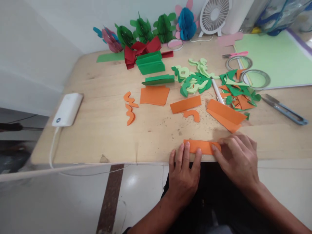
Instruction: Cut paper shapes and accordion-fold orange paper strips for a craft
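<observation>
I observe both hands through the head view. The left hand [184, 175] has its fingers slightly spread, with the fingertips pressing on the left part of the orange strip [201, 147]. The right hand [240, 159] pinches the strip's right end between thumb and forefinger; I cannot tell how its other fingertips bear. The strip lies flat at the near edge of the wooden table [97, 136].

Just beyond the right hand I locate a folded orange sheet [226, 114]. To its left are an orange rectangle [185, 104] and, touching or just beside its near edge, a curved orange cutout [195, 115]. Further left lies an orange stack [154, 96]. Beyond the folded sheet are a white pen [216, 91] and mixed scraps [241, 102]. Thread snips [287, 110] lie right of the scraps. A white fan [214, 16] stands at the rear.
</observation>
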A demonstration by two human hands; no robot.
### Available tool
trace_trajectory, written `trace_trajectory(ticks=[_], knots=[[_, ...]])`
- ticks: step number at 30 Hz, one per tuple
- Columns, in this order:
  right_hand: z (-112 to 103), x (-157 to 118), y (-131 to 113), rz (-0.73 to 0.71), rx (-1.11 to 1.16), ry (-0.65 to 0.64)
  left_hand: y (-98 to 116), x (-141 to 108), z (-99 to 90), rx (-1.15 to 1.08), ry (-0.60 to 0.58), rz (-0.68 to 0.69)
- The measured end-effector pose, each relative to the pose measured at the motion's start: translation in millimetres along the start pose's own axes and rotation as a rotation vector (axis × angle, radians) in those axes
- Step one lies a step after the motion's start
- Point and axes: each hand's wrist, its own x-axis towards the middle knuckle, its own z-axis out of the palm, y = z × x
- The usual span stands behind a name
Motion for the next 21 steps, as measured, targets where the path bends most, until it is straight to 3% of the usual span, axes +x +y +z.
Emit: trace_trajectory(ticks=[21], knots=[[-6.2, -1.9, -6.6, -0.029, 0.056, 0.02, 1.8, 1.0, -1.2, 0.018, -0.011, -0.009]])
